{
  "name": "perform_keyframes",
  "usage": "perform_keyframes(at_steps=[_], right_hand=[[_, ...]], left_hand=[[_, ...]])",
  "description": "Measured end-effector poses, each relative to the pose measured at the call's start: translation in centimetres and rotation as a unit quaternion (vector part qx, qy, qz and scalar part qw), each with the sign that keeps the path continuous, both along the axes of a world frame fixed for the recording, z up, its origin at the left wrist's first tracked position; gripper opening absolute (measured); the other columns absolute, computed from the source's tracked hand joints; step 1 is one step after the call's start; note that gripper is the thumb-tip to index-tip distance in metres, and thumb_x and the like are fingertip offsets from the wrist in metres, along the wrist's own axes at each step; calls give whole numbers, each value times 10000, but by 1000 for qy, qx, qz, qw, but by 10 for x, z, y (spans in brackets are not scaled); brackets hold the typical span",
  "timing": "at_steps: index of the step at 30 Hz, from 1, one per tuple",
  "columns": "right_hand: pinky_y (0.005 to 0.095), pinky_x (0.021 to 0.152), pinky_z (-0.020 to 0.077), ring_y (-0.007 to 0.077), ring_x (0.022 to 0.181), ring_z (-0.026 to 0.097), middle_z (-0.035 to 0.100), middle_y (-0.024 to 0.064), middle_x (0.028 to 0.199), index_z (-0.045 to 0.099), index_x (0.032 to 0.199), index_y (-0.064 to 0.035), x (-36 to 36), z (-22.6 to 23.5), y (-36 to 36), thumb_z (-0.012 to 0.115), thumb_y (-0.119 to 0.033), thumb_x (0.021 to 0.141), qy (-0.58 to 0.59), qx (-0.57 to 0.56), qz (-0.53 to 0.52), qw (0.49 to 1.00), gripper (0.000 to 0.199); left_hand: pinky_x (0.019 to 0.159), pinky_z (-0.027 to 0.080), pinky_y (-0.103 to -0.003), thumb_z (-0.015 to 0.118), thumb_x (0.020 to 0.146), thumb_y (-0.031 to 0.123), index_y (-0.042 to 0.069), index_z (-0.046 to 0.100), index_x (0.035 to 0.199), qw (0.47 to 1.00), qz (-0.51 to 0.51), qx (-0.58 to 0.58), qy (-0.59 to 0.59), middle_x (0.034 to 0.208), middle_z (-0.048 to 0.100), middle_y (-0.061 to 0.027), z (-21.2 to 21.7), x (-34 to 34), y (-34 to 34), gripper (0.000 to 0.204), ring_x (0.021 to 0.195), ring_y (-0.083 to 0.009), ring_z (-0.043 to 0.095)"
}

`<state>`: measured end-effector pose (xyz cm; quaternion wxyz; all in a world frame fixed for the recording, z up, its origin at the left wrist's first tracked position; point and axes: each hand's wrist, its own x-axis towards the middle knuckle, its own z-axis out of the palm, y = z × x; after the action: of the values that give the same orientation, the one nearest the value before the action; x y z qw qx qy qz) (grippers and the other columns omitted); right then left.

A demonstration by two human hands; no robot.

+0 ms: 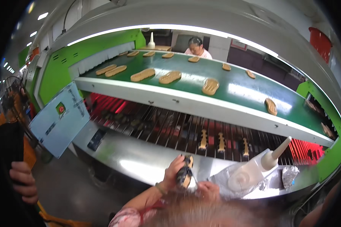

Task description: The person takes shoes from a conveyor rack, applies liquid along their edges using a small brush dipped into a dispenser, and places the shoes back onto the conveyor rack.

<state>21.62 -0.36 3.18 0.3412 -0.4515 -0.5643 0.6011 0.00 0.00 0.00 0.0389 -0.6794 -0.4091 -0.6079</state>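
Near the front edge of the metal ledge, my left hand (pixel 172 173) is wrapped around a black-and-tan sandal (pixel 185 177), its tan underside partly visible between black straps. Close to its lower end, my right hand (pixel 209 190) is closed on a thin, light brush-like tool (pixel 195 182); its exact kind is unclear. Blurred hair at the bottom covers part of the right hand and its forearm. To the right lies a translucent squeeze bottle (pixel 250 174) with a long nozzle, on clear plastic.
Tan shoe soles (pixel 170 77) lie on the green conveyor belt (pixel 238 89). Below, several black-and-tan sandals (pixel 221 143) rest on metal rollers lit red. Crumpled foil (pixel 290 176) is at right. A blue card (pixel 60 117) hangs left. Another person's hand (pixel 23 182) shows at far left; a person (pixel 197 49) is beyond the belt.
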Motion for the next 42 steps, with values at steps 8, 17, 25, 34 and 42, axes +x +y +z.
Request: perform_keyframes(at_steps=[8,17,25,34,42], right_hand=[[210,486,411,55,543,509,628,23,659,677,813,17,-9,0,10,620,-158,833,-40,87,-49,994,185],[191,464,407,48,522,521,650,50,680,679,907,30,-26,4,33,682,-109,815,-24,129,-108,985,167],[184,501,419,46,574,540,657,38,704,695,911,22,-17,-6,19,716,-52,769,-13,186,-70,980,162],[198,494,416,55,572,525,638,21,694,697,879,11,4,-5,8,721,2,733,-27,220,-45,974,148],[206,604,432,73,649,546,636,29,733,692,888,20,-8,1,18,707,52,708,-24,258,-18,966,184]], left_hand=[[955,447,-455,720,701,137,55,494,1144,999,-25,3,36,1206,545,-230,0,3,-15,504,1125,-432,524],[942,460,-450,724,705,126,55,478,1155,998,-23,23,53,1216,533,-233,9,-12,-1,518,1128,-444,515],[955,444,-466,760,661,133,47,470,1154,999,-15,22,22,1221,526,-240,7,-11,-5,578,1129,-448,512],[943,464,-414,730,665,46,57,492,1155,1000,5,-10,2,1233,534,-196,10,-2,1,545,1156,-404,504],[929,469,-410,756,640,91,55,524,1118,999,21,-34,16,1213,551,-191,18,-9,16,532,1107,-389,542]])
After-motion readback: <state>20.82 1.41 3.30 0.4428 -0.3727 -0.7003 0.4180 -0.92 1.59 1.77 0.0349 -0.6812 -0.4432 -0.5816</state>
